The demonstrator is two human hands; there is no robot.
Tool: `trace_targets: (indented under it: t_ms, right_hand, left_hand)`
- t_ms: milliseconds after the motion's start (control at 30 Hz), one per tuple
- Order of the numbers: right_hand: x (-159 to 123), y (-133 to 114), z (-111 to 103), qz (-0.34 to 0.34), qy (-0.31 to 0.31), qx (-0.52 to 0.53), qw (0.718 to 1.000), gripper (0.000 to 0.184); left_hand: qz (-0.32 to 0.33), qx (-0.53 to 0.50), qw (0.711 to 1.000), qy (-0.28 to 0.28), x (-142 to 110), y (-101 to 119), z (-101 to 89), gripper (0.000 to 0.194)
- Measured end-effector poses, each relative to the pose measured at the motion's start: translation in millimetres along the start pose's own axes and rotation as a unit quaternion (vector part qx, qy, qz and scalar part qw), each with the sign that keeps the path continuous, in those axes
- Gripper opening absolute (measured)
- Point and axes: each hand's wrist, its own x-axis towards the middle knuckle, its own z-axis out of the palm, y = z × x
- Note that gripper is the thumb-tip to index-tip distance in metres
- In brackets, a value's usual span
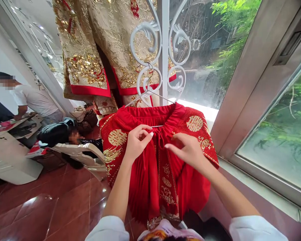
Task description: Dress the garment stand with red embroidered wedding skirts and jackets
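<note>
A red garment (150, 174) with gold embroidery hangs from a wire hanger (150, 97) hooked on a white scrolled metal grille (163, 50). My left hand (136, 142) is curled at the garment's front opening, its fingers pinching the red fabric near the collar. My right hand (188, 149) is just to the right, thumb and fingers closed on the cloth beside the embroidered centre strip. Both forearms reach up from white sleeves at the bottom of the view.
A gold and red embroidered robe (95, 53) hangs above on the same grille. A window (278, 144) and its sill run along the right. To the left, a seated person in white (32, 100) works at a low table, another person lies on a white chair (77, 150), on red tiled floor (52, 204).
</note>
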Motion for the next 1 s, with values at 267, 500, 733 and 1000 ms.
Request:
trace_targets:
  t_ms: [267,500,733,1000]
  right_hand:
    - [3.6,-6.6,40.1,0.018,0.038,-0.051,0.998,0.011]
    - [11.7,-16.9,24.3,0.140,0.056,0.469,0.871,0.011]
    - [25.2,-10.2,15.8,0.111,0.117,0.486,0.859,0.010]
    - [30.6,21.2,-38.1,0.016,0.096,0.195,0.976,0.017]
  left_hand:
    - [-0.029,-0.072,0.996,0.043,-10.9,-0.9,-10.1,0.021]
    - [-0.049,-0.119,0.990,0.060,-16.9,0.0,-8.7,0.021]
    - [-0.054,-0.098,0.992,0.057,-15.6,-0.8,-12.3,0.023]
    - [0.107,0.210,0.965,0.116,1.1,3.9,-39.5,0.022]
